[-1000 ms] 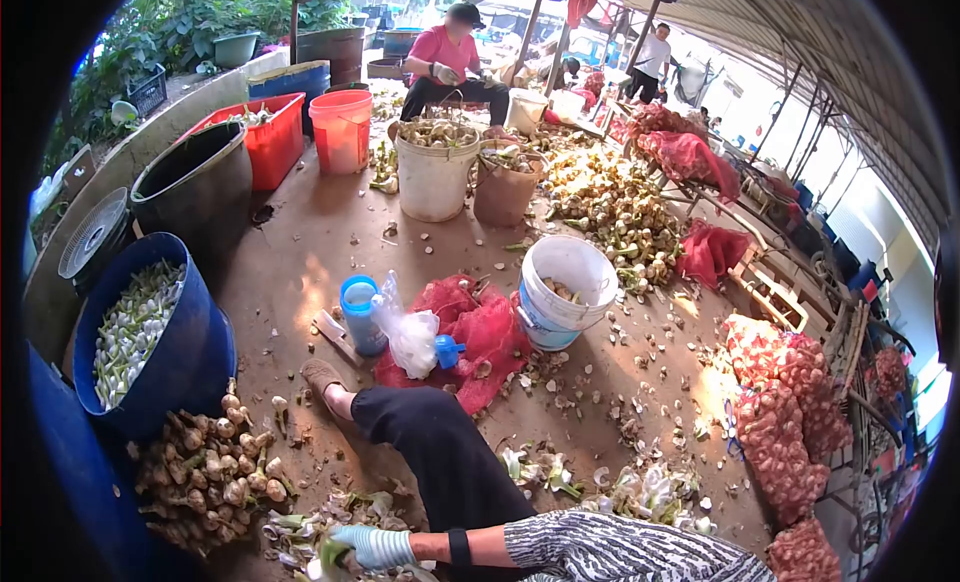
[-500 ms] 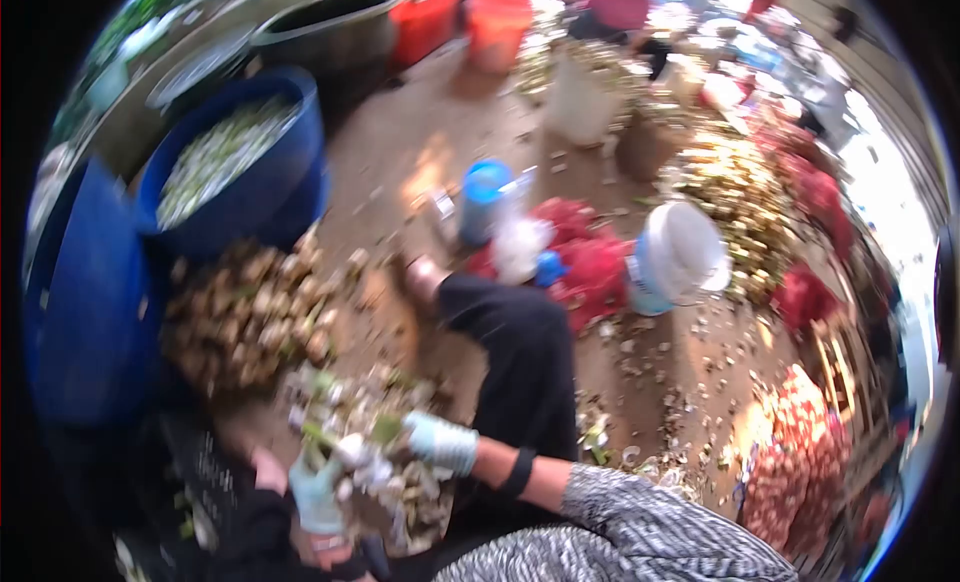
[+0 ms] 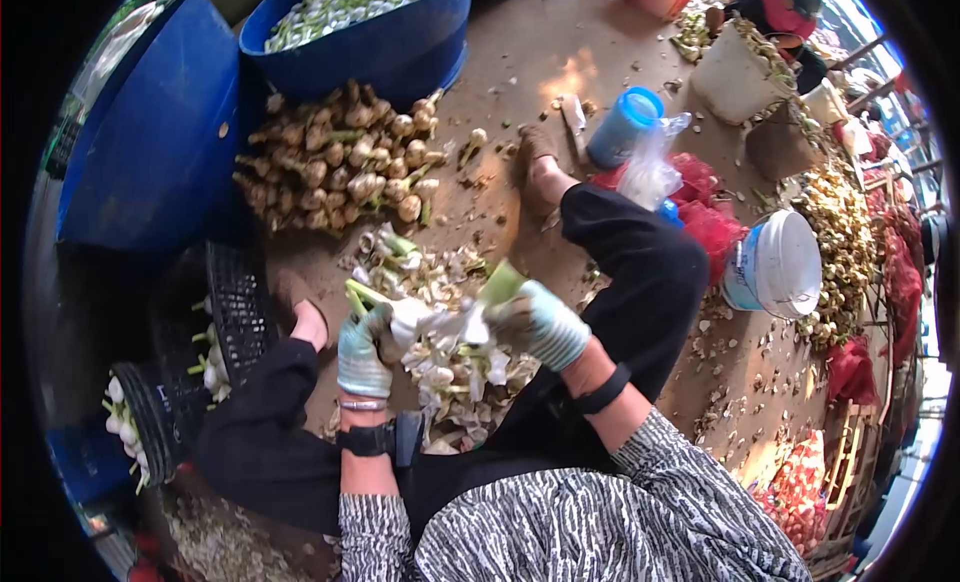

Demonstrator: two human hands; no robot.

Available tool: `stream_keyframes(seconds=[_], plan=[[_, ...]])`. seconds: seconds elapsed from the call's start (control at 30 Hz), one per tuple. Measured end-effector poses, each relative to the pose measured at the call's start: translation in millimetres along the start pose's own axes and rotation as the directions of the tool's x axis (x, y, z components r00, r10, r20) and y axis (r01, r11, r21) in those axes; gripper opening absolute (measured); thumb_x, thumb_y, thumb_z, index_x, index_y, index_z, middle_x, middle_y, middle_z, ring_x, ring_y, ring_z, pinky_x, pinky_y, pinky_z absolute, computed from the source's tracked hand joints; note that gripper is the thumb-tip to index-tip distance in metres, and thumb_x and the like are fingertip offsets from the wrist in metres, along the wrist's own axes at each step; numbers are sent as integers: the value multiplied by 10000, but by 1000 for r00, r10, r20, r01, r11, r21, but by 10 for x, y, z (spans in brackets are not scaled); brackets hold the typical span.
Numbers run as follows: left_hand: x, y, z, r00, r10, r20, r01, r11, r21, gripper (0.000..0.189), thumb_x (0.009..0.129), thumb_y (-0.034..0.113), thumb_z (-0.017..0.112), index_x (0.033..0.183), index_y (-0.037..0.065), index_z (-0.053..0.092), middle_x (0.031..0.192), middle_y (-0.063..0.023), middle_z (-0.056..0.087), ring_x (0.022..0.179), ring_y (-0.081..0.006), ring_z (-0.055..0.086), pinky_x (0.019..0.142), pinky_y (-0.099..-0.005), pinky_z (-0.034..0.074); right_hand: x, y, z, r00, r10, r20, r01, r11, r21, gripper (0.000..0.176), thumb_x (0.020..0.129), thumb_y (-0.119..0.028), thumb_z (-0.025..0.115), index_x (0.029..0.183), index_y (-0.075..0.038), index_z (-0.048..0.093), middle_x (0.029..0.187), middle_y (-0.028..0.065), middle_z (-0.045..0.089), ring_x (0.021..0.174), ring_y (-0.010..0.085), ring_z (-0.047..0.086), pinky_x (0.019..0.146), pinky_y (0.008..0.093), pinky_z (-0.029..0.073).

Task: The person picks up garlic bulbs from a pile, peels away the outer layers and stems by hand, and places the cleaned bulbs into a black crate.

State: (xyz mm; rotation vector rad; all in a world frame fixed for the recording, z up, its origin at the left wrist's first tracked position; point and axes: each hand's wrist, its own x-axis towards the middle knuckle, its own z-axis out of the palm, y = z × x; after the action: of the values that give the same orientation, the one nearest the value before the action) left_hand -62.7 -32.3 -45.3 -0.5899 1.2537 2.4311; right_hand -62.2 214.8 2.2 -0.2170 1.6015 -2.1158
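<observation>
My left hand, in a pale striped glove, closes around a garlic bulb whose green stem points up and left. Close by on the right, my right hand, gloved the same way, grips a strip of garlic peel with a broad green end and whitish part hanging below. Beneath both hands lies a heap of loose garlic skins on the floor between my legs. Past them is a pile of unpeeled brown garlic bulbs.
A blue tub holds trimmed garlic; a black crate with white bulbs stands at left. To the right are a blue container, red mesh bags and a white bucket. Another person sits far right.
My view has swung, so the scene sits lower and further right. My hands have drawn apart, and the right one now has a strip of peel away from the bulb.
</observation>
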Motion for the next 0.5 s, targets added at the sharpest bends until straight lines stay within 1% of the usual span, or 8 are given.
stream_keyframes(seconds=[0.03,0.07,0.13,0.17,0.27,0.4,0.43,0.5], plan=[[23,-23,-66,999,-24,27,26,996,-86,257,802,175,611,955,-26,570,802,-66,626,647,-145,599,559,-222,479,-36,186,-114,991,-136,-21,121,933,-340,71,721,8,599,791,10,589,719,18,590,634,80,543,572,214,440],[39,-28,-100,997,-40,59,50,984,-173,270,811,187,610,972,-24,563,816,-66,627,653,-149,600,555,-227,480,-24,94,-69,971,185,-152,-146,961,237,196,723,-12,612,912,2,560,828,44,596,743,131,572,653,237,469],[55,-42,-86,992,-1,123,31,970,-241,282,837,243,574,967,-8,565,822,-80,620,666,-178,604,551,-245,491,-57,-1,25,986,60,-159,14,904,427,301,733,-58,607,1010,-3,503,968,109,562,876,223,566,739,298,491],[24,22,42,998,-14,54,30,953,-301,240,811,205,609,943,9,569,819,-75,613,677,-173,596,534,-250,480,-62,173,-15,996,46,-70,40,469,882,389,709,-143,637,1037,-5,481,1061,158,510,966,285,530,796,369,491],[141,32,-35,970,6,245,143,798,-586,252,800,218,621,960,28,580,880,-91,621,784,-216,611,618,-315,521,-275,150,-61,940,203,-275,-142,963,227,740,650,-281,702,1234,27,367,1275,220,386,1138,340,436,881,426,451],[246,33,-74,994,-102,-30,71,849,-523,334,805,307,596,1003,38,588,929,-102,630,807,-231,617,619,-358,527,-315,60,16,983,-167,79,15,495,869,530,656,-367,711,979,22,548,1083,206,521,923,275,552,786,363,473],[267,19,-140,994,-105,-34,72,850,-522,334,805,307,596,1003,38,588,929,-102,630,807,-231,617,619,-358,527,-415,-182,97,991,31,-134,49,827,560,429,621,-347,743,806,1,574,889,150,570,798,205,559,717,309,471],[345,-35,-397,971,-190,146,239,820,-520,296,801,317,597,966,71,607,856,-96,640,667,-229,597,567,-373,506,-209,-455,256,989,140,-37,-110,890,443,361,646,-243,727,842,20,577,804,97,579,779,173,563,702,286,459]])
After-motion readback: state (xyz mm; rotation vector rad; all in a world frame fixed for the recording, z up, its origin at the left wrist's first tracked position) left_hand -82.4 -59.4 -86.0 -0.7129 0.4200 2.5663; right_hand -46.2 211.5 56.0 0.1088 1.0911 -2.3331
